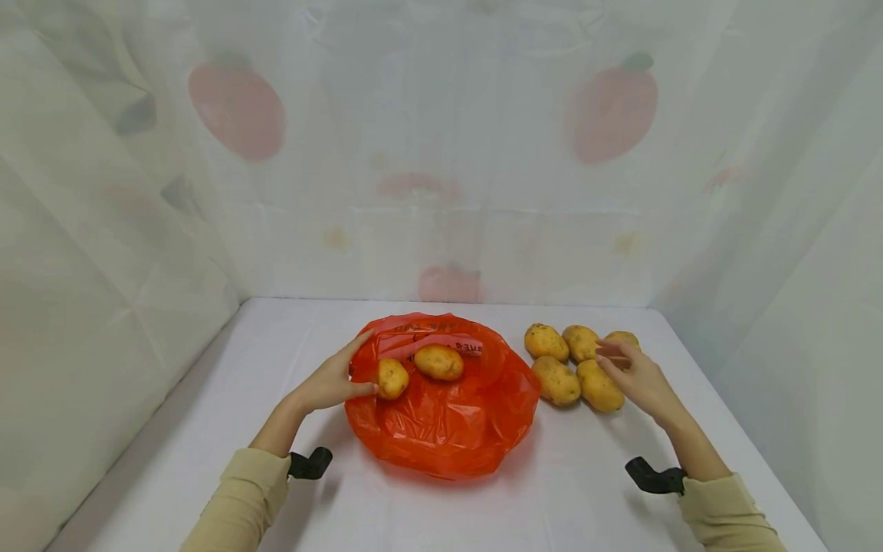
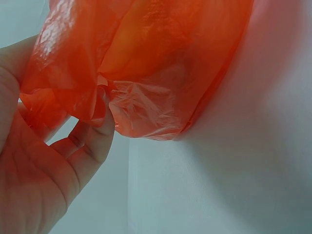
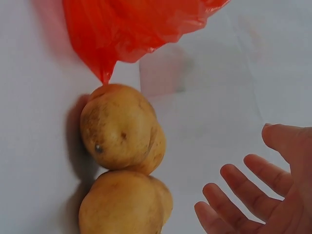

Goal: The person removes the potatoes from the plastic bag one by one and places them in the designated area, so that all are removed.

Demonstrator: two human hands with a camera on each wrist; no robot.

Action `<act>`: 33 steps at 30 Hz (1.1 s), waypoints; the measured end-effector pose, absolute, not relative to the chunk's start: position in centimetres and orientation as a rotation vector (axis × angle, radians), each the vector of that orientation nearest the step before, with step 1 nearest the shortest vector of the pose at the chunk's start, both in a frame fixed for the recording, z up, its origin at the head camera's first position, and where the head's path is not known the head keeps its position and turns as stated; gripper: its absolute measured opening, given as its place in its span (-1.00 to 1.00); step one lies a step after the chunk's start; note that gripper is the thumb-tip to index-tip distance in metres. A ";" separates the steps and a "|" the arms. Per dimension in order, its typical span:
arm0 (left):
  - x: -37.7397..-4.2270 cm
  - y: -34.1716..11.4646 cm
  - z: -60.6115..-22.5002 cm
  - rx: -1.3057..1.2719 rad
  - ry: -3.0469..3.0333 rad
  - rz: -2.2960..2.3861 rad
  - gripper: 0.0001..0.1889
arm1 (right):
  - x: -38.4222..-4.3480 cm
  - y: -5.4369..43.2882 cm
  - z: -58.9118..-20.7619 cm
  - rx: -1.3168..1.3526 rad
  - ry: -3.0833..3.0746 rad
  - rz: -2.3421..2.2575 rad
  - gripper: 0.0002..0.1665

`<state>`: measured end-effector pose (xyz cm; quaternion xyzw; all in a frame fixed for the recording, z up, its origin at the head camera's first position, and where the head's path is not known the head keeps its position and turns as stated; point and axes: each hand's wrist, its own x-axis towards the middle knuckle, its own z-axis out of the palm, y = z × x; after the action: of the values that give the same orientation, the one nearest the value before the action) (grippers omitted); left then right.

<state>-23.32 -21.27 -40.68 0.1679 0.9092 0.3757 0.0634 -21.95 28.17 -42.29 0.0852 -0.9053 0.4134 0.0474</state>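
The left hand's (image 1: 334, 382) fingers hold the bag (image 1: 451, 443), where only the head view shows two potatoes (image 1: 438, 363). The right hand's (image 1: 642, 381) fingers spread near five loose potatoes (image 1: 555, 381).

The surface (image 1: 579, 498) is white. Pale sheeting (image 1: 428, 92) hangs behind it and along both sides, with blurred red shapes (image 1: 237, 111) on the back.

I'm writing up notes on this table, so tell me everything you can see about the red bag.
The red bag is thin, glossy, crinkled and partly see-through, apparently plastic, with dark lettering showing on its far side. It sits on the white table, mouth open, with two potatoes showing inside. The left hand grips its left edge. On its right, a pointed corner reaches a loose potato, seemingly touching it.
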 end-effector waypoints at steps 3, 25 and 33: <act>-23.3 -21.3 -40.7 0.497 2.744 1.140 -0.03 | -21.9 27.7 -41.9 0.295 -2.748 1.276 -0.35; -23.1 -21.1 -40.6 0.488 2.713 1.161 -0.02 | -20.7 22.8 -38.2 0.541 -2.682 1.280 -0.46; -23.2 -21.2 -40.6 0.491 2.721 1.154 -0.02 | -20.1 21.3 -36.8 0.632 -2.645 1.319 -0.47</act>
<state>-23.18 -21.25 -40.62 0.1635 0.9058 0.3841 0.0729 -20.05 21.28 -36.76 0.2088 -0.8735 0.4357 0.0594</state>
